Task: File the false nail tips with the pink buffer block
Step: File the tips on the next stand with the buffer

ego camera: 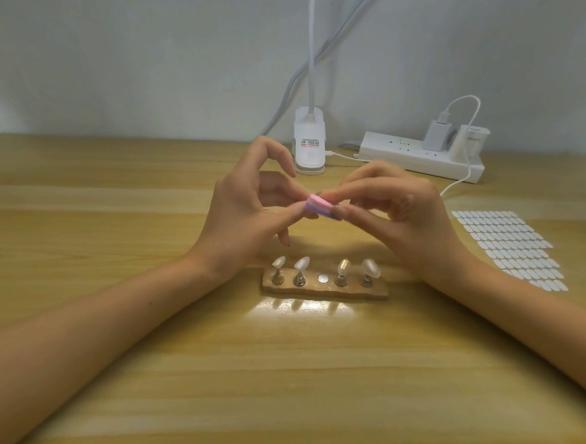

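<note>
Buffer block [320, 206] pinched by our right hand [396, 209], false nail tip [298, 212] by our left hand [248, 206]. We cannot read the lamp-clip label [309, 143].

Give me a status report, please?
Right hand grips pink buffer block. Left hand pinches at its other end. Four nail tips sit on stand. Nothing blocking.

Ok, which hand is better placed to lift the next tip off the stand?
Left, probably: the right hand pinches the pink buffer block, while the left hand has a free finger hanging over the left nail tips on the stand.
</note>
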`<action>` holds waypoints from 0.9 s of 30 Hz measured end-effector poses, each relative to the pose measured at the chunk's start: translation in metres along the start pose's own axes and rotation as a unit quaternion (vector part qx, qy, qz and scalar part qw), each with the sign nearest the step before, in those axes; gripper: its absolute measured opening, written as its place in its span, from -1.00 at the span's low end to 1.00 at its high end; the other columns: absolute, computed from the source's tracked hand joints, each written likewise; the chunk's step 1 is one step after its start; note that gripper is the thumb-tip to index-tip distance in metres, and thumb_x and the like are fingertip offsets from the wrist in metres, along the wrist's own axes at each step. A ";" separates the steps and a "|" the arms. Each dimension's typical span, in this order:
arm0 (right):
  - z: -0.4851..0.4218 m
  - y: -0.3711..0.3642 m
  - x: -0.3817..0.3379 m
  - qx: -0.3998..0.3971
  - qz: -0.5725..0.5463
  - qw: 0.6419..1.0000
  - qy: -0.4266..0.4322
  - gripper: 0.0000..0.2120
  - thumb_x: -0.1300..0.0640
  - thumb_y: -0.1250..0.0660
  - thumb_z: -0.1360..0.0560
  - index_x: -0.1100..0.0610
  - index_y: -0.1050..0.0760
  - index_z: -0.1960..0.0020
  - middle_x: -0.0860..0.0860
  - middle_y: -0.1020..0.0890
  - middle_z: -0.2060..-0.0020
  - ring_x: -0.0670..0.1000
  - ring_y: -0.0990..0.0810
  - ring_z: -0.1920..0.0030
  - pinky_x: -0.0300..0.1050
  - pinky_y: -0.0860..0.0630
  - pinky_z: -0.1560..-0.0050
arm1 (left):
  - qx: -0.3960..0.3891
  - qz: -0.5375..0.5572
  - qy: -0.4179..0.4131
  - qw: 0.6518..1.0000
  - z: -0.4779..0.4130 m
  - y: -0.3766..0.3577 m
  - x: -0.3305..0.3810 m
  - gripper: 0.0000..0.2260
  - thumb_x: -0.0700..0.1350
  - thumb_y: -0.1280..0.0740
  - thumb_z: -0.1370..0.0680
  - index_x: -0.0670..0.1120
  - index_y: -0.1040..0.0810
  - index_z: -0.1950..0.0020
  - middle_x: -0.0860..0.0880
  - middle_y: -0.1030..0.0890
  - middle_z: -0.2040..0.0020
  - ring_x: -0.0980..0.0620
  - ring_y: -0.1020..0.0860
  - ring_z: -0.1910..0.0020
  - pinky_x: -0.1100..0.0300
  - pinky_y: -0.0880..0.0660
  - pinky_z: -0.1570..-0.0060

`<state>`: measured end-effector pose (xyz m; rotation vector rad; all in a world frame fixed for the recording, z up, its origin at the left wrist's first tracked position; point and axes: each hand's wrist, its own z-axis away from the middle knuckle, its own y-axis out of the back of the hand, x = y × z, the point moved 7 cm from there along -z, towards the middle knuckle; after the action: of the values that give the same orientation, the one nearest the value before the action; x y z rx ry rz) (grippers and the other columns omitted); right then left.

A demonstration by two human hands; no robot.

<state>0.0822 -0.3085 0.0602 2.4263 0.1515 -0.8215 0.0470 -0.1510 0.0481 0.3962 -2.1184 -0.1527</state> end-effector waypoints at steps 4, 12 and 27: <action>0.005 -0.010 -0.006 -0.050 0.048 0.996 0.064 -0.87 0.30 -0.44 -0.51 0.25 -0.69 -0.04 0.09 -0.63 0.10 0.07 -0.65 0.15 -0.08 -0.61 0.11 | -0.006 0.020 0.017 1.000 0.000 -0.001 -0.003 -0.65 -0.30 -0.51 -0.48 -0.11 -0.36 -0.04 -0.07 -0.74 0.16 -0.02 -0.73 0.20 0.18 -0.56 0.44; 0.004 -0.005 0.019 -0.110 0.029 0.993 -0.037 -0.81 0.09 -0.43 -0.46 0.19 -0.70 0.05 0.06 -0.66 0.11 0.07 -0.62 0.12 0.07 -0.57 0.14 | -0.009 0.041 0.034 0.999 0.001 -0.002 -0.008 -0.68 -0.30 -0.50 -0.49 -0.08 -0.38 -0.03 -0.07 -0.74 0.14 -0.02 -0.74 0.17 0.21 -0.55 0.42; 0.004 0.003 0.047 -0.181 0.024 0.976 -0.120 -0.78 0.23 -0.50 -0.47 0.04 -0.66 -0.09 -0.10 -0.65 0.02 -0.04 -0.61 0.08 -0.12 -0.59 0.17 | -0.006 0.054 0.061 0.997 0.000 0.000 -0.013 -0.61 -0.29 -0.55 -0.45 -0.06 -0.43 -0.12 -0.10 -0.72 0.10 -0.06 -0.73 0.14 0.18 -0.59 0.33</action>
<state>0.1184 -0.3161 0.0313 1.9691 0.1361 -0.9655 0.0540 -0.1467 0.0381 0.2758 -2.0127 -0.0754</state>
